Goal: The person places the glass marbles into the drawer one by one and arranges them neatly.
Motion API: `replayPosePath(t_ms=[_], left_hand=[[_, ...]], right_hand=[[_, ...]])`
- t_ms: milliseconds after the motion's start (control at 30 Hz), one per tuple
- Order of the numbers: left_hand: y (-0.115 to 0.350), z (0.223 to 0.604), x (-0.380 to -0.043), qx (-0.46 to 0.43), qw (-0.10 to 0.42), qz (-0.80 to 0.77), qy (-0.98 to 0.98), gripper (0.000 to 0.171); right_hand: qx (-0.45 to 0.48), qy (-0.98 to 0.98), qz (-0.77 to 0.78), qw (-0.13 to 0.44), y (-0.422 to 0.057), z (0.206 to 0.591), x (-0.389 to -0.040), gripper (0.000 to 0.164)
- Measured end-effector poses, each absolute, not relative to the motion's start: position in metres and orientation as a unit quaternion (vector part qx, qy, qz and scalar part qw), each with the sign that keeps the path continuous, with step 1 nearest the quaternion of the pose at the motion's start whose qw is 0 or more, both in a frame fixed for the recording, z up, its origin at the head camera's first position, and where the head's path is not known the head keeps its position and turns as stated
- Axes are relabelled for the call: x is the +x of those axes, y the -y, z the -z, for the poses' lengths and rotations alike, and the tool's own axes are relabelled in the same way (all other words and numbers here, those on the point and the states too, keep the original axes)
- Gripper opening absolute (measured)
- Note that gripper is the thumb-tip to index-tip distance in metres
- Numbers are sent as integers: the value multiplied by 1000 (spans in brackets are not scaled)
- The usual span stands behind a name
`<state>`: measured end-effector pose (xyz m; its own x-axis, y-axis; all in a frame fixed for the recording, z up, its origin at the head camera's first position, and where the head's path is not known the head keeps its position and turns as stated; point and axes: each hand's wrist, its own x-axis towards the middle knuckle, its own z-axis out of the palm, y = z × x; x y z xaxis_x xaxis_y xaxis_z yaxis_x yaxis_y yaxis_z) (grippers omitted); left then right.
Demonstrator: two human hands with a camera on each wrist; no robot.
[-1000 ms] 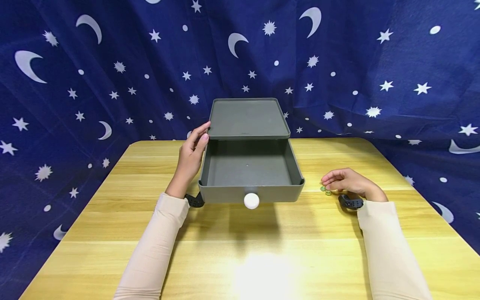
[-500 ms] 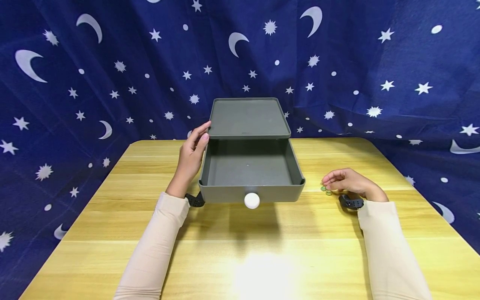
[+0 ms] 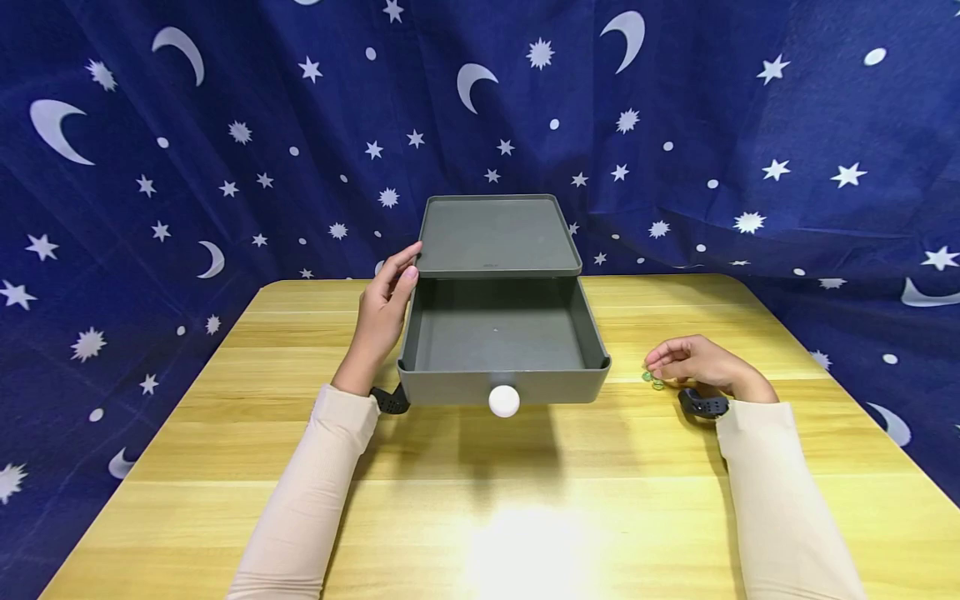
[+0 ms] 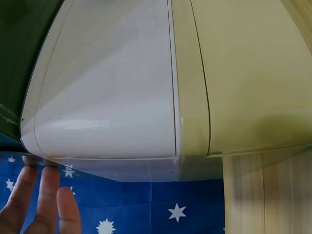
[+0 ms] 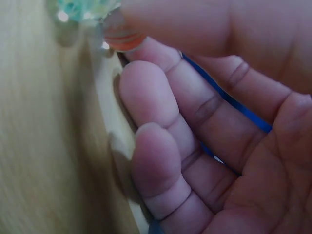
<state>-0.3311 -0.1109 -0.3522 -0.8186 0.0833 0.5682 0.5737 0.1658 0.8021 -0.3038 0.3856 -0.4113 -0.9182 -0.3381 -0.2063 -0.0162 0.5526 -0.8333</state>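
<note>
In the head view a grey drawer box (image 3: 495,237) stands mid-table, its drawer (image 3: 504,387) pulled out, with a white round knob (image 3: 504,401). My left hand (image 3: 380,312) rests extended fingers and thumb against the box's left side near the top edge; the left wrist view shows fingertips (image 4: 48,183) touching its edge. On the right, my right hand (image 3: 697,363) is low over the table beside small green glass marbles (image 3: 657,384). The right wrist view shows a clear marble (image 5: 123,36) with orange streaks between thumb and finger, and green marbles (image 5: 83,7) beside it.
Pale wood tabletop (image 3: 570,517) lies under everything. A dark blue curtain (image 3: 337,100) with white moons and stars hangs behind and along both sides. A black wrist device (image 3: 703,405) is under the right wrist, another (image 3: 390,401) by the drawer's left corner.
</note>
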Motion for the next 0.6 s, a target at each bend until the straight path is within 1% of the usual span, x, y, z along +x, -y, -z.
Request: replayPosePath(t_ms=[200, 400, 600], left_hand=[[111, 352, -331, -223, 202, 607, 736, 43], [110, 351, -330, -221, 202, 606, 737, 43], [110, 351, -330, -221, 203, 604, 738, 43]], right_hand=[[-105, -865, 460, 168, -386, 411, -303, 34], [-86, -865, 469, 156, -386, 411, -303, 36], [-72, -869, 470, 136, -385, 411, -302, 34]])
